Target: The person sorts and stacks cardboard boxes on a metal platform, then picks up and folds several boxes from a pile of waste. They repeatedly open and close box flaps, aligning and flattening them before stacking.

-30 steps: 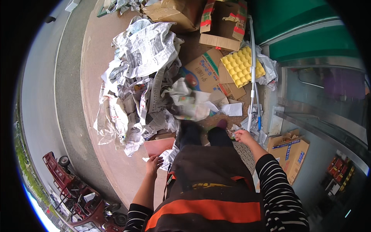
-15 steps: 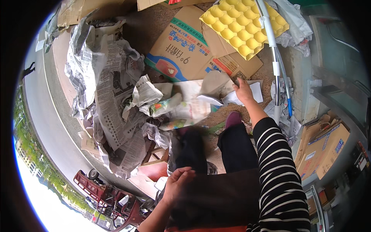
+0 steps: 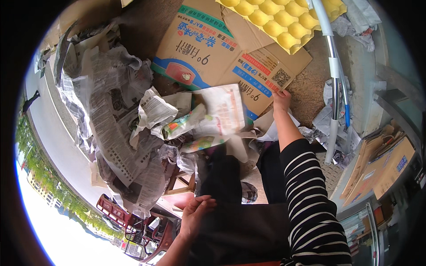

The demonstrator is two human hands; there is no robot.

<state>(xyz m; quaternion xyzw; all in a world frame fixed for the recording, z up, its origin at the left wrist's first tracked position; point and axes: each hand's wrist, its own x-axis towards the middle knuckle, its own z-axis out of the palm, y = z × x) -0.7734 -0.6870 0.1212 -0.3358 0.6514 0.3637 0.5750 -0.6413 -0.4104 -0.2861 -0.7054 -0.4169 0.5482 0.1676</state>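
Observation:
A flattened brown cardboard box (image 3: pixel 199 48) with blue, green and red printing lies on the ground ahead of me. My right hand (image 3: pixel 282 101) is at its near right corner, fingers closed on the edge. Below that wrist, loose white paper (image 3: pixel 271 128) lies against my leg, partly blurred. My left hand (image 3: pixel 195 213) rests by my lap with its fingers curled together and nothing visible in them. Between my legs and the box is a sheet of printed paper (image 3: pixel 224 108), beside crumpled newspaper (image 3: pixel 155 108).
A big heap of newspaper (image 3: pixel 115 102) fills the left side. At the upper right sits a yellow egg tray (image 3: pixel 284 20), crossed by a metal pole (image 3: pixel 333 80). Flattened cartons (image 3: pixel 377 164) lean at the right. A red vehicle (image 3: pixel 133 226) stands at the lower left.
My right hand has moved from the loose papers to the cardboard's corner. Papers have shifted toward my legs, uncovering more of the box. The left hand stays by my lap.

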